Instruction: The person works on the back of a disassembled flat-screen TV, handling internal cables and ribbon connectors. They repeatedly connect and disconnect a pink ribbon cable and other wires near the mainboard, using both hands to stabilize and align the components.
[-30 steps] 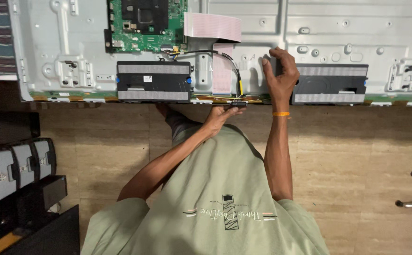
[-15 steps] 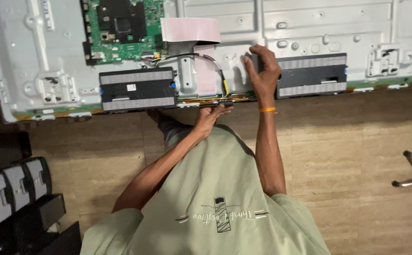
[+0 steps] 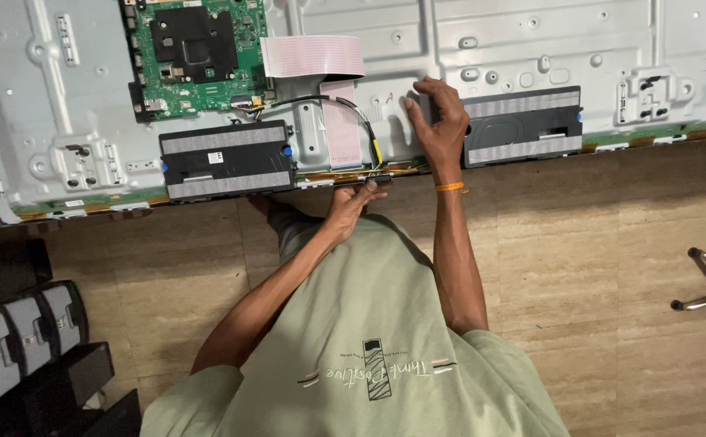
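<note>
Head view, left hand (image 3: pixel 353 202) at panel (image 3: pixel 531 40) edge

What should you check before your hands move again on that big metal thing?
1. Right hand resting on the grey metal back panel, beside the right black speaker box: ok.
2. Left hand at the panel's lower edge, with something firmly held: cannot tell, its fingertips hide a small dark part.
3. Pink ribbon cable free of both hands: ok.
4. Black and yellow wire clear of fingers: not ok, it runs down between the two hands.
5. Green circuit board untouched: ok.
</note>
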Available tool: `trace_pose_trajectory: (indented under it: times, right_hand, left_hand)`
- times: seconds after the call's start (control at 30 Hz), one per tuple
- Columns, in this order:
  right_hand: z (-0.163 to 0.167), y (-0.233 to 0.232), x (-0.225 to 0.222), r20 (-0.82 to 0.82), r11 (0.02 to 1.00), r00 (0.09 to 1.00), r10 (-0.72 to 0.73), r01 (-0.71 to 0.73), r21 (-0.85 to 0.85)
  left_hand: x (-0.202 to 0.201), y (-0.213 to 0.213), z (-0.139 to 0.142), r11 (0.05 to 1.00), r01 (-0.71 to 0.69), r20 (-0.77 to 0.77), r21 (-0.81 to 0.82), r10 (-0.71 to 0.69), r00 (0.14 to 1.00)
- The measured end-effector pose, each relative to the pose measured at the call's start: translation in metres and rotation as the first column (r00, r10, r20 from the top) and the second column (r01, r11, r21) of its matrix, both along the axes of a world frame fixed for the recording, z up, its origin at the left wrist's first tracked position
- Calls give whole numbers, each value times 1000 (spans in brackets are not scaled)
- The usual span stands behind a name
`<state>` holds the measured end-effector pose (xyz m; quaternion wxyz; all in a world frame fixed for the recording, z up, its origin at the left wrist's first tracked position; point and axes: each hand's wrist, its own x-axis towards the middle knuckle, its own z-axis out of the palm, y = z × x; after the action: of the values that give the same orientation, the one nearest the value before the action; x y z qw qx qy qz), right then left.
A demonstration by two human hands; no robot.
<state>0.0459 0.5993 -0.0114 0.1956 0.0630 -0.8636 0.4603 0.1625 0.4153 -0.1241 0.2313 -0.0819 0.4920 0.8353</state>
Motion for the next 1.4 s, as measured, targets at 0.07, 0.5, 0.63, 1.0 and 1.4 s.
trace_pose_trajectory:
  times: [0.07,0.5,0.63,1.0,1.4]
  right_hand:
    - [0,0,0,-15,1000,1000,2,-2,10]
    - [-2,1,1,32,999,999,-18,20,-49]
    - [-4,2,0,15,999,1000,-1,2,-52]
    - [-6,3,0,42,998,999,-7,10,-66]
    - [-5,1,-1,29,999,1000,-7,8,-38]
  left_hand:
    - [1,-1,-2,1000,-1,-5,-3,1,1000]
    - [0,-5,1,991,-52,34,122,49,998]
    - [0,-6,0,991,-55,35,124,51,998]
    - [0,-8,4,987,-46,7,151,45,999]
    - [-3,0,3,993,-113,-16,34,114,993]
